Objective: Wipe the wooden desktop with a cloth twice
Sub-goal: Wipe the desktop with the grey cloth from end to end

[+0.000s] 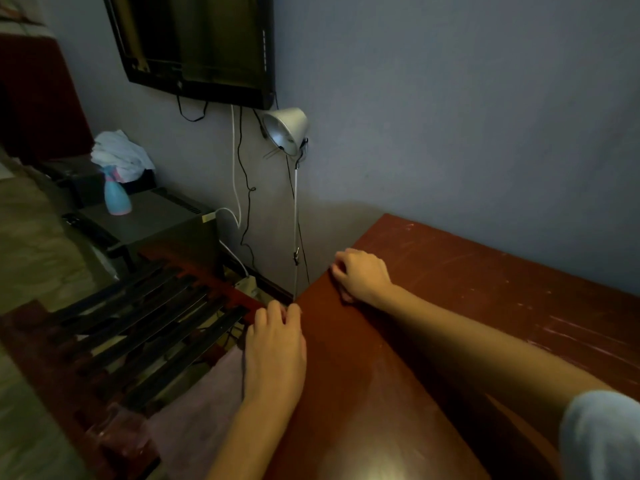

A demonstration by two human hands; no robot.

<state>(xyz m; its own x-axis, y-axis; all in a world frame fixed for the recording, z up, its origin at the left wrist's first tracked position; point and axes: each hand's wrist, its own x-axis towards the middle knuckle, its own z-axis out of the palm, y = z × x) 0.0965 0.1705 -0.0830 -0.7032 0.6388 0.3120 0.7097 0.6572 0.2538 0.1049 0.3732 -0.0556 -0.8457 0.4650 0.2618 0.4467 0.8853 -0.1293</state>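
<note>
2 hands at wooden desktop (467, 271), left edge.
Left hand (275, 351) bent over the edge above pinkish cloth (204, 393); right hand (362, 275) curled; cannot tell either grip.

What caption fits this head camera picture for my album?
At the wooden desktop edge: left hand beside a pink cloth, right hand curled further along.

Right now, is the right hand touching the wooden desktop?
Touching. The head view shows the right hand resting on the wooden desktop near its left edge, curled fingers and thumb on the wood, no gap.
</note>
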